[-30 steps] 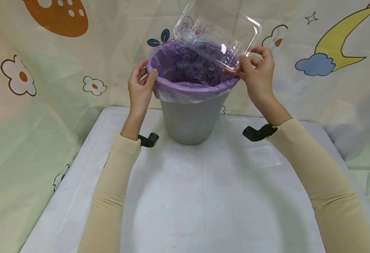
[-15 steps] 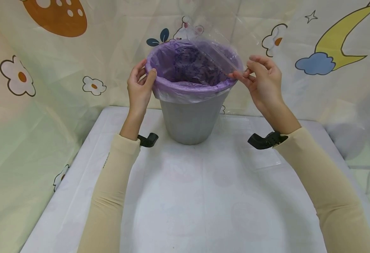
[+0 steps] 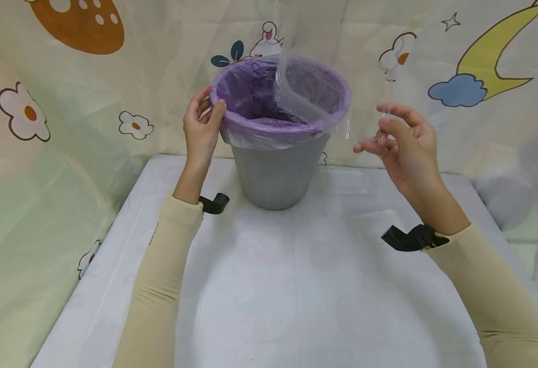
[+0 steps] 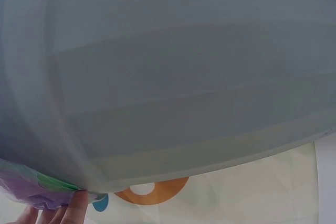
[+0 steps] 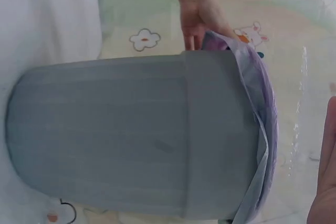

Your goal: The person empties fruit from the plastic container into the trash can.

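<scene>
A grey bin (image 3: pixel 275 176) stands upright at the back of the table, lined with a purple bag (image 3: pixel 269 130) folded over its rim. My left hand (image 3: pixel 202 122) grips the rim at its left side, thumb over the bag. In the left wrist view its fingertips show at the lower left. My right hand (image 3: pixel 404 140) is to the right of the bin, apart from it, and pinches the edge of a clear plastic food container (image 3: pixel 296 99). The container is tilted over the bin's mouth and hard to make out. The right wrist view shows only part of the right hand at its edge.
A white cloth covers the table (image 3: pixel 269 286). Faint clear rectangular outlines (image 3: pixel 370 217) show on it to the right of the bin; I cannot tell what they are. A printed curtain (image 3: pixel 167 61) hangs close behind the bin.
My right hand has moved right and down, away from the rim, and the clear container has turned with it. The left hand keeps its grip on the bin.
</scene>
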`<action>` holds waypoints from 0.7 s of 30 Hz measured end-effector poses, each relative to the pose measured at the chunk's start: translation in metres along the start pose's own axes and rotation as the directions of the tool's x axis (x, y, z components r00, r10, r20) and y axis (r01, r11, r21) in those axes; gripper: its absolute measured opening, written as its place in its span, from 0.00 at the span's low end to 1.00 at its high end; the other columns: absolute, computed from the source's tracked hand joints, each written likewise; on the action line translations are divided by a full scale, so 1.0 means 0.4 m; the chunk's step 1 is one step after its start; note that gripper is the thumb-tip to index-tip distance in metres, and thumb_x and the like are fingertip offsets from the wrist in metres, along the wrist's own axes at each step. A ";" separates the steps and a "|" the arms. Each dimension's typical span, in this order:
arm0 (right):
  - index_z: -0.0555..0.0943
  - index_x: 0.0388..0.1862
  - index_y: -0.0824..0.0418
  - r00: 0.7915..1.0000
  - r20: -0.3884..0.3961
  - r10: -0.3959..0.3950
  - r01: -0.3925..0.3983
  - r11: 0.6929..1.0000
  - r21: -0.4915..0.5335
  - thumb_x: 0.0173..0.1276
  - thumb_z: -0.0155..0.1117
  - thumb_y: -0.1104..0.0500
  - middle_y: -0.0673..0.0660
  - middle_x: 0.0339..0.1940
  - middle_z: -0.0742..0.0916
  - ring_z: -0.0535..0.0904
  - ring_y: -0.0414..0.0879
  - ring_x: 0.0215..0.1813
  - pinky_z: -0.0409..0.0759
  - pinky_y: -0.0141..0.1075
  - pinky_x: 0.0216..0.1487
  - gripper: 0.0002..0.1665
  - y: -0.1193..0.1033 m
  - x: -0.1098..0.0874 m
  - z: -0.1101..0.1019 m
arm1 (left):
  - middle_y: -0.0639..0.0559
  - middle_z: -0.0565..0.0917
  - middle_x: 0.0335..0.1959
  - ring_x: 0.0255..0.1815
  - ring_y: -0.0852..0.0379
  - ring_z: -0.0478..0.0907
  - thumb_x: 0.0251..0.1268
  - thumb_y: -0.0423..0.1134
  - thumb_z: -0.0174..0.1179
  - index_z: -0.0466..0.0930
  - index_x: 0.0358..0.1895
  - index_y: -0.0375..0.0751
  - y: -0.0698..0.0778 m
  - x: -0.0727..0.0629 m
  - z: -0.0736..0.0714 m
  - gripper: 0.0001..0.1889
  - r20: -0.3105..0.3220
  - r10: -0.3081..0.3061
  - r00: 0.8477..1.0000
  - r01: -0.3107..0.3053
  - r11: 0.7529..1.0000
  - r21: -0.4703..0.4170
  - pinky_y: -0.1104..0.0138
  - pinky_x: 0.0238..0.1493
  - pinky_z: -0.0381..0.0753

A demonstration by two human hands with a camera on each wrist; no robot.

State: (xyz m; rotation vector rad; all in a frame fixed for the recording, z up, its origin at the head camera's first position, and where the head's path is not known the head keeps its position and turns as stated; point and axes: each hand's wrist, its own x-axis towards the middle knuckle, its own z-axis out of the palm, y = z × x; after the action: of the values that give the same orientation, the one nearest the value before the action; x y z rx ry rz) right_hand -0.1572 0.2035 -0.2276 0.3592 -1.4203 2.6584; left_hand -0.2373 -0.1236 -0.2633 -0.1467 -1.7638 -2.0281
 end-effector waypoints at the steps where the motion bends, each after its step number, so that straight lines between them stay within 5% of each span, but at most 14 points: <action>1: 0.72 0.53 0.72 1.000 0.016 0.000 0.000 1.000 -0.023 0.68 0.58 0.72 0.59 0.19 0.75 0.74 0.49 0.18 0.86 0.46 0.34 0.15 0.003 -0.013 -0.009 | 0.41 0.77 0.59 0.53 0.51 0.78 0.63 0.37 0.61 0.72 0.66 0.39 0.000 0.000 -0.001 0.26 0.000 -0.001 1.000 0.001 1.000 0.000 0.66 0.58 0.76; 13: 0.70 0.56 0.72 0.980 0.188 0.071 -0.057 0.995 -0.077 0.73 0.46 0.76 0.59 0.16 0.77 0.84 0.55 0.22 0.85 0.46 0.35 0.15 0.050 -0.139 -0.138 | 0.41 0.77 0.59 0.53 0.50 0.78 0.63 0.38 0.61 0.72 0.66 0.40 -0.002 -0.004 -0.003 0.26 -0.006 -0.001 1.000 0.001 1.000 0.006 0.66 0.58 0.76; 21: 0.72 0.57 0.69 0.955 0.246 0.164 -0.136 0.983 -0.126 0.73 0.40 0.77 0.56 0.18 0.78 0.85 0.52 0.25 0.86 0.41 0.34 0.19 0.151 -0.208 -0.214 | 0.41 0.77 0.60 0.54 0.51 0.78 0.63 0.38 0.61 0.72 0.66 0.40 0.002 -0.004 -0.001 0.26 -0.003 -0.007 1.000 0.007 1.000 -0.004 0.66 0.59 0.76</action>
State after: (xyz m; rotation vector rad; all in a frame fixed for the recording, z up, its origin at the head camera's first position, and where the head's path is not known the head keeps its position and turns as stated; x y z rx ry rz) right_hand -0.1026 0.2422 -0.3434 0.6274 -1.7219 2.7168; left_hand -0.2354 -0.1237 -0.2631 -0.1389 -1.7613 -2.0359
